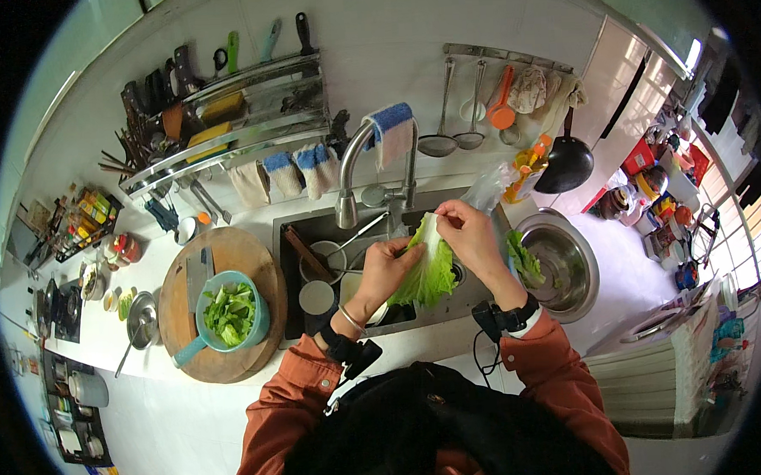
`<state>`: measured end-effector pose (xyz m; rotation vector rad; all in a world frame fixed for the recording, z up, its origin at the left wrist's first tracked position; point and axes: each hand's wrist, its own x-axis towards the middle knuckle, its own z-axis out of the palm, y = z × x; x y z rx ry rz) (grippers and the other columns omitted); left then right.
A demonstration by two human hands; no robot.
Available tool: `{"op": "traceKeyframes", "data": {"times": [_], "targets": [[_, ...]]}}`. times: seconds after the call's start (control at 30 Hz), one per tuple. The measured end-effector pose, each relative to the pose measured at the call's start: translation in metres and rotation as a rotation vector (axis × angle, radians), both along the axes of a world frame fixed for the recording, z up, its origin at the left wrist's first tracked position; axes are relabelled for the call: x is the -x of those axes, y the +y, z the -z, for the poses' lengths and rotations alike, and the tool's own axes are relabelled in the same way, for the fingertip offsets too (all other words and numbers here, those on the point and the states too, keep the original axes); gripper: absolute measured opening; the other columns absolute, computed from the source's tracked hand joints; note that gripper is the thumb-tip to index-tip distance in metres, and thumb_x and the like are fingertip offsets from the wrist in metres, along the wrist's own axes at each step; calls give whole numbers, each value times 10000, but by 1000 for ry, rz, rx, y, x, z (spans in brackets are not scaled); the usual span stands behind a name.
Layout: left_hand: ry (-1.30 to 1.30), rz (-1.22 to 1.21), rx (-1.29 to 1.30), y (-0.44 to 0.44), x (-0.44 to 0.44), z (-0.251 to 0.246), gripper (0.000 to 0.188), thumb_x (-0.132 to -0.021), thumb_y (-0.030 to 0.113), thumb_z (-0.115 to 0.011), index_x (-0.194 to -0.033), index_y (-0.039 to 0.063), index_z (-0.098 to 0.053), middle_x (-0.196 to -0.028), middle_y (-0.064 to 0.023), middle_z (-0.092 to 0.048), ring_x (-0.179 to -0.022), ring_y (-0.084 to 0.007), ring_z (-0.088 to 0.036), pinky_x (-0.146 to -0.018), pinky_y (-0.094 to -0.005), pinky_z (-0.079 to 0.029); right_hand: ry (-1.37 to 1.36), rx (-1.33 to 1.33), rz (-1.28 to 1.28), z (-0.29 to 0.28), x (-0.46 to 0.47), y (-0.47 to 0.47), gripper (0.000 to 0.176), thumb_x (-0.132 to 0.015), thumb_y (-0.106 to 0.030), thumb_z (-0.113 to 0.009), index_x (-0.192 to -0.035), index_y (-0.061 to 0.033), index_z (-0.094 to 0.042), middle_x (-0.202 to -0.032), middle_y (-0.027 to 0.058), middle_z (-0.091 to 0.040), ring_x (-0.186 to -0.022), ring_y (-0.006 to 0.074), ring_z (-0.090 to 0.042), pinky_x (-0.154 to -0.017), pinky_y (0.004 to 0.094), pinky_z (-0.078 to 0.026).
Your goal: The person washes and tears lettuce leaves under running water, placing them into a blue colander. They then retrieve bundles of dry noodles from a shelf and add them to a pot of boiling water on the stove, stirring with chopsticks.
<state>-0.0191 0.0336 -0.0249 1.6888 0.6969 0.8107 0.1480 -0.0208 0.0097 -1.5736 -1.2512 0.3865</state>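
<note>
Over the sink I hold a green lettuce leaf (425,270) between both hands. My left hand (387,267) pinches its left edge, while my right hand (468,235) grips the pale stem end at the top. Beneath the leaf is the stainless steel sink (482,300), with bowls, a cup (317,297) and utensils in its left part. Right of the sink, more lettuce (525,260) lies at the rim of a steel basin (579,273). A teal handled colander (264,316) with cut lettuce pieces (230,314) stands on the round wooden chopping board (240,240) at left.
A cleaver (198,271) lies on the board behind the colander. The curved faucet (346,191), draped with a cloth (394,132), arches over the sink. An oil bottle (525,170) stands at the back right. A steel bowl with a spoon (143,318) sits left of the board.
</note>
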Motion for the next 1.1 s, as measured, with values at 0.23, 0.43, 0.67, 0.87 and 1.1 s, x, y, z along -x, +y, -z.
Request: {"op": "traceKeyframes", "data": {"times": [0.23, 0.43, 0.67, 0.87, 1.1], "targets": [[-66, -5, 91, -2, 7, -2, 208, -904, 152, -638, -973, -34, -700, -701, 13, -647, -617, -22, -512, -539, -232, -444, 17, 46, -4, -2, 12, 4, 205, -769, -113, -643, -955, -32, -608, -768, 64, -645, -689, 157, -623, -657, 299, -486], [-208, 23, 268, 0, 8, 3, 209, -914, 158, -639, -960, -37, -701, -726, 15, -646, -617, -33, -528, -530, -231, -444, 163, 71, -128, 12, 14, 6, 359, -762, -93, -636, -1103, -38, -537, -936, 77, -638, -816, 154, -609, -736, 289, -477], [-397, 66, 607, 11, 8, 5, 167, -901, 128, -657, -967, -20, -696, -795, -24, -672, -620, -88, -606, -563, -244, -498, 279, 221, -189, 27, 28, -8, 484, -775, -7, -609, -1240, 5, -480, -1088, 52, -580, -972, 137, -558, -847, 275, -451], [-438, 88, 690, 19, 8, 7, 126, -896, 86, -657, -962, -16, -689, -838, -37, -683, -674, -99, -632, -608, -242, -514, 379, 241, -256, 20, 25, -11, 336, -869, -108, -639, -1165, 15, -539, -987, 30, -602, -874, 95, -568, -762, 236, -456], [-468, 164, 706, 20, 8, 2, 140, -910, 88, -644, -1010, -10, -657, -912, -36, -671, -765, -108, -644, -672, -251, -529, 233, 137, -223, 19, 18, -2, 268, -901, -203, -632, -1024, 30, -585, -849, 44, -618, -757, 96, -546, -681, 266, -452]]}}
